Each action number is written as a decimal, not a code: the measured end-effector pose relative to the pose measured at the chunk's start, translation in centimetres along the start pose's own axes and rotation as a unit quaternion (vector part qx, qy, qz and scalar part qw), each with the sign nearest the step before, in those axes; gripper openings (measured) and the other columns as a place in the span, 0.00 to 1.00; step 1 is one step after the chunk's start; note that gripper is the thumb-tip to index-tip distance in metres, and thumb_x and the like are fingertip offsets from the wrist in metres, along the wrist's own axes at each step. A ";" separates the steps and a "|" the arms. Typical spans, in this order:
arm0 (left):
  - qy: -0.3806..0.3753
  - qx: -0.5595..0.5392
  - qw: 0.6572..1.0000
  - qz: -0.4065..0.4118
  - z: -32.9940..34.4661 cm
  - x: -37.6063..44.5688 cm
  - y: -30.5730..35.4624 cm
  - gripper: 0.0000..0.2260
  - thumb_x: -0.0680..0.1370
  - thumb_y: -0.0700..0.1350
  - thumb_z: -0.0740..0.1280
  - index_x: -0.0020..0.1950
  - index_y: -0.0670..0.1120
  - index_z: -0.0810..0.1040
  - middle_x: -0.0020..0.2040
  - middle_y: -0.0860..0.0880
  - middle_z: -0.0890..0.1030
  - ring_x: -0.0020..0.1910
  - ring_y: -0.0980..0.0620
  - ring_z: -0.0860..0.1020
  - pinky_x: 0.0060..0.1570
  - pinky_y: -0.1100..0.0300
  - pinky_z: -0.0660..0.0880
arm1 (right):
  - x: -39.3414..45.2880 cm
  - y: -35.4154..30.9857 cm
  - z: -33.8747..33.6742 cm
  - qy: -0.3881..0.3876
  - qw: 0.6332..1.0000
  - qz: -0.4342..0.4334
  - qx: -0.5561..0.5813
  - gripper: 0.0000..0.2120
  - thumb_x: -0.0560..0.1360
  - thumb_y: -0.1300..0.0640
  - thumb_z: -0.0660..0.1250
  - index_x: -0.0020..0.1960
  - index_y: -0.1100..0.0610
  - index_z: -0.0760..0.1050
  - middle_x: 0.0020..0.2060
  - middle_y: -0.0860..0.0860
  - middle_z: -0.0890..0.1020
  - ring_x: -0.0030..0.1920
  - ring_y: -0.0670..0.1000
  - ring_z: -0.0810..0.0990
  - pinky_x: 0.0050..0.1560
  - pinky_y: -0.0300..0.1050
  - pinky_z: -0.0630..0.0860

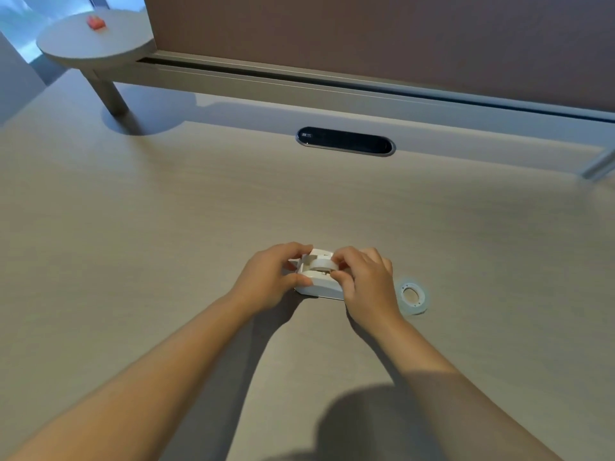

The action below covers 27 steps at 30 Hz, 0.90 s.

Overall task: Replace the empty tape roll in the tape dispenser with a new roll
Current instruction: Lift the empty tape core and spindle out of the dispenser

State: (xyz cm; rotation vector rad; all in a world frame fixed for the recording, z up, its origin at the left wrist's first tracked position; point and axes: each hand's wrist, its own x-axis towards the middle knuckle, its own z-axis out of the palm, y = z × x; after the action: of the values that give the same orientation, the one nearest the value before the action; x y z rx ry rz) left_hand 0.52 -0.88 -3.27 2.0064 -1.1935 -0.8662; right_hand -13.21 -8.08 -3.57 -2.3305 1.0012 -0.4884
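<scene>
A white tape dispenser point(324, 287) stands on the light wooden desk point(166, 227), near its middle front. My left hand point(269, 281) grips the dispenser's left end, thumb at the front and fingers over the top. Fingers of my right hand point(366, 277) pinch a white roll point(321, 262) that sits in the dispenser's cradle. A clear tape roll point(412, 297) lies flat on the desk just right of my right hand, untouched. I cannot tell how much tape the roll in the cradle carries.
A dark oval cable slot point(346, 141) is set into the desk farther back. A round side shelf point(96, 38) on a post stands at the back left with a small red object point(96, 22) on it. A brown partition point(366, 34) closes the back edge.
</scene>
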 end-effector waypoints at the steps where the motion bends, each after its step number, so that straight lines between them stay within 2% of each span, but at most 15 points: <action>1: 0.000 0.005 1.000 0.000 0.0 0.0 0.1 0.23 0.68 0.41 0.70 0.62 0.47 0.72 0.61 0.45 0.77 0.54 0.48 0.77 0.55 0.59 0.70 | 0.0 0.1 0.1 0.003 1.000 -0.001 0.001 0.10 0.69 0.56 0.56 0.45 0.59 0.74 0.42 0.56 0.82 0.47 0.58 0.73 0.48 0.47 0.60; 5: -0.009 0.026 1.000 0.002 -0.3 0.1 0.3 0.22 0.69 0.42 0.69 0.62 0.48 0.71 0.61 0.46 0.77 0.53 0.49 0.76 0.53 0.60 0.70 | 0.1 0.8 0.2 -0.002 1.000 0.005 0.027 0.11 0.69 0.52 0.56 0.45 0.55 0.73 0.45 0.54 0.81 0.49 0.57 0.73 0.47 0.46 0.62; 7: -0.029 0.077 0.997 0.015 -0.6 0.1 0.5 0.23 0.69 0.45 0.69 0.63 0.48 0.70 0.63 0.47 0.76 0.58 0.49 0.74 0.57 0.58 0.69 | 0.1 0.8 0.0 0.000 0.999 -0.001 0.037 0.11 0.69 0.51 0.56 0.46 0.54 0.73 0.46 0.52 0.80 0.50 0.56 0.72 0.45 0.44 0.62; 9: -0.032 0.130 0.990 0.035 -1.0 0.1 1.1 0.25 0.70 0.47 0.68 0.66 0.48 0.67 0.67 0.47 0.72 0.65 0.49 0.68 0.63 0.57 0.64 | 0.1 0.5 -0.5 0.015 0.999 -0.016 0.039 0.11 0.69 0.51 0.57 0.46 0.54 0.73 0.46 0.52 0.80 0.49 0.55 0.72 0.43 0.37 0.62; 11: -0.007 0.122 0.991 0.052 -1.4 -0.4 2.2 0.26 0.70 0.49 0.67 0.67 0.48 0.65 0.69 0.48 0.69 0.68 0.49 0.65 0.66 0.58 0.61 | 0.0 -0.2 -1.5 0.035 0.996 -0.026 0.074 0.10 0.71 0.53 0.58 0.46 0.57 0.74 0.43 0.50 0.79 0.46 0.52 0.71 0.44 0.34 0.62; 13: 0.002 0.039 0.997 0.059 -1.6 -1.1 3.4 0.22 0.72 0.47 0.66 0.65 0.49 0.68 0.65 0.49 0.72 0.64 0.51 0.69 0.62 0.60 0.65 | 0.1 -1.0 -2.7 0.040 0.988 -0.020 0.148 0.05 0.73 0.56 0.60 0.44 0.55 0.73 0.39 0.48 0.77 0.43 0.50 0.73 0.42 0.35 0.66; 14: -0.011 -0.028 0.998 0.060 -1.5 -1.4 3.9 0.18 0.72 0.46 0.65 0.61 0.49 0.71 0.60 0.50 0.76 0.60 0.51 0.73 0.59 0.61 0.69 | 0.1 -1.4 -3.2 0.033 0.981 -0.012 0.188 0.03 0.74 0.58 0.61 0.42 0.53 0.72 0.37 0.46 0.76 0.40 0.49 0.74 0.40 0.32 0.69; 16: -0.034 -0.146 0.987 0.060 -1.5 -2.0 4.7 0.10 0.73 0.43 0.64 0.53 0.49 0.75 0.49 0.51 0.79 0.49 0.55 0.78 0.51 0.64 0.75 | 0.0 -2.1 -4.0 0.020 0.965 0.002 0.260 0.07 0.74 0.61 0.63 0.41 0.50 0.71 0.35 0.44 0.76 0.38 0.45 0.75 0.37 0.28 0.72; 18: -0.030 -0.202 0.978 0.047 -1.4 -2.4 4.9 0.06 0.74 0.42 0.63 0.48 0.50 0.76 0.44 0.52 0.80 0.42 0.60 0.79 0.44 0.67 0.76 | -0.4 -2.4 -4.2 0.015 0.948 0.013 0.318 0.08 0.73 0.61 0.64 0.39 0.50 0.72 0.35 0.46 0.77 0.37 0.46 0.76 0.38 0.30 0.75; 22: -0.028 -0.267 0.962 0.043 -0.4 -3.2 3.8 0.05 0.73 0.41 0.63 0.45 0.49 0.78 0.43 0.49 0.81 0.43 0.54 0.79 0.47 0.62 0.77 | -2.1 -2.1 -3.1 0.022 0.924 0.024 0.381 0.09 0.72 0.60 0.65 0.38 0.47 0.73 0.36 0.49 0.78 0.38 0.48 0.78 0.38 0.34 0.77; 27: -0.068 -0.342 0.934 0.077 1.6 -5.4 1.6 0.08 0.74 0.40 0.61 0.43 0.46 0.79 0.41 0.48 0.81 0.41 0.54 0.80 0.44 0.66 0.78 | -5.5 -1.7 -0.7 0.095 0.936 0.012 0.338 0.08 0.73 0.59 0.65 0.39 0.47 0.71 0.37 0.46 0.77 0.39 0.45 0.77 0.36 0.31 0.77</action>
State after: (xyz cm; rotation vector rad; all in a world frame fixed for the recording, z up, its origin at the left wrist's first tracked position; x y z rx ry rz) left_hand -3.47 3.09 -1.78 1.2904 -0.9259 -1.1590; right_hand -16.28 -3.22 -2.60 -1.6732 0.7773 -0.8993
